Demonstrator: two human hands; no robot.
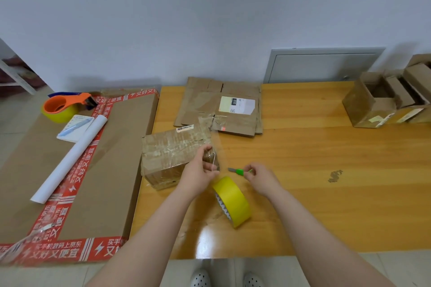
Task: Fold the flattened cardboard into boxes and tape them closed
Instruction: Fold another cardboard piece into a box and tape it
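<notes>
Here's what worries me on this feed: the blade of the green cutter (238, 171) points straight at the left hand (198, 170), and the two are close. A hard slice across and it could run on into those fingers. The clear tape strip (218, 147) looks stretched between the box (172, 154) and the yellow tape roll (233, 200), though it is too see-through for me to trace fully. If it goes slack mid-cut, I'd expect it to curl back and stick to itself. The roll is standing on its edge, so once it is freed it may trundle toward the table's (326, 170) near edge.

Now the hands. The left comes in from the near edge with its fingers curled, pinching the strip right at the box's right end. The right hand (261, 177) pinches the cutter between thumb and fingertips, wrist low over the table, with the blade just short of the tape and not touching it.

The box itself sits by the table's left edge, folded up and heavily taped. The flattened cardboard (219, 107) lies stacked at the far edge, and the finished boxes (377, 102) are in the far right corner.
</notes>
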